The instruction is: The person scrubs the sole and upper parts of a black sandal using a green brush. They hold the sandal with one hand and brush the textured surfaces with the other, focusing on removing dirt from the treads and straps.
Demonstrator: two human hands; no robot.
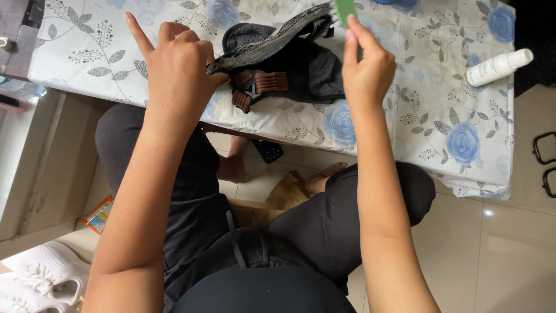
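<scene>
My left hand [174, 64] pinches the near end of a dark worn sandal [272, 43], holding it tilted on its edge, with the index finger sticking up. My right hand [366, 66] grips a green brush [346, 10] at the sandal's far end, near the top edge of the view. Under the sandal lies a dark grey cloth [315, 72] and a second sandal with brown straps [258, 87]. All rest on a low table covered by a white cloth with blue flowers [440, 110].
A white bottle [498, 66] lies at the table's right end. Below the table are my legs in black trousers, bare feet and a dark slipper [267, 150]. White shoes [40, 278] sit at the bottom left, a small colourful packet [98, 215] beside them.
</scene>
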